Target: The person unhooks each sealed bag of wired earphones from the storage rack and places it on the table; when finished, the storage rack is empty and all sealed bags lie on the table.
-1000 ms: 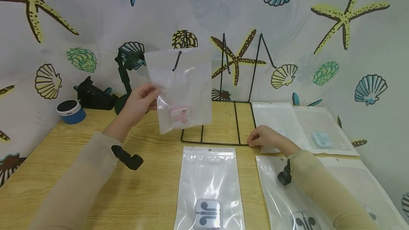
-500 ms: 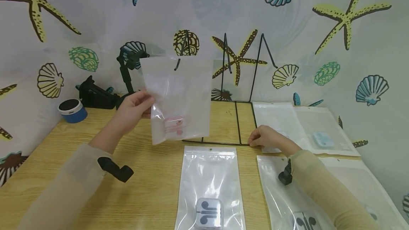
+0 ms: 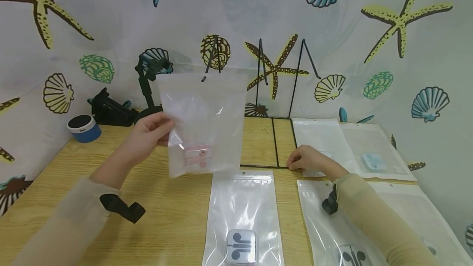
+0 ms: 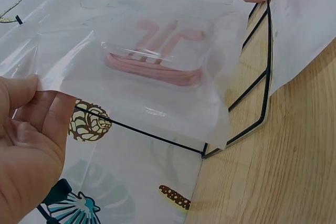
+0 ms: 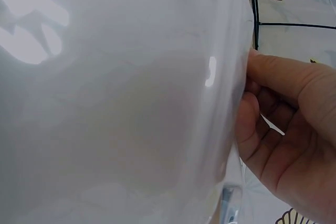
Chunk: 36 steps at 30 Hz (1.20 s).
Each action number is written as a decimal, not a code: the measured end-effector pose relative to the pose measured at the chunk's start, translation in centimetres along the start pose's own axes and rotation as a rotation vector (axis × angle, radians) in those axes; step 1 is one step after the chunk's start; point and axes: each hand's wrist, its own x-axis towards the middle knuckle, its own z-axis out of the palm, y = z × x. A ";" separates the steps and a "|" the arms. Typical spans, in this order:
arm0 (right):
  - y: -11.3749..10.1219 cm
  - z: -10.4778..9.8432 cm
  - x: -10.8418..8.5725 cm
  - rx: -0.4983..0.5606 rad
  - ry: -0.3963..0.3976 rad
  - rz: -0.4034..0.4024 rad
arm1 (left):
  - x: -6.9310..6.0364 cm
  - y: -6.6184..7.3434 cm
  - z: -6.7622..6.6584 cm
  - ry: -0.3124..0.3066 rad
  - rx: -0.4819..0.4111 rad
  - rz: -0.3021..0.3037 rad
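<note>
My left hand [image 3: 149,136] pinches the left edge of a translucent white plastic bag [image 3: 207,114], held upright before the black wire rack. Pink earphones [image 4: 155,69] in a clear case show inside its lower part. A hook tip [image 3: 203,80] of the rack overlaps the bag's top edge; whether it still passes through the hole I cannot tell. With my right hand [image 3: 310,160] I pinch the front right corner of the rack [image 3: 275,143]. In the right wrist view a whitish plastic sheet fills the left, hiding the fingertips of the right hand [image 5: 294,129] partly.
A bag with dark earphones [image 3: 241,246] lies in front of the rack. Several more bags [image 3: 366,151] lie at the right. At the back left are a blue speaker [image 3: 84,128] and a black stand [image 3: 111,108]. Two free hooks [image 3: 308,57] rise at right.
My left hand has moved the pink-earphone bag down and slightly left, its top edge sliding toward the hook's tip. The right hand has stayed on the rack's corner.
</note>
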 end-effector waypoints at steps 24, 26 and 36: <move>-0.1 -0.1 -0.1 -0.002 0.001 -0.010 | -4.7 -1.4 -3.6 -0.179 -0.223 -0.022; -0.1 -0.1 -0.1 -0.003 0.001 -0.013 | -4.9 -2.0 -4.3 -0.207 -0.255 -0.042; -0.3 -0.2 -0.3 0.000 0.007 0.001 | -5.4 -5.6 -7.3 -0.248 -0.312 -0.297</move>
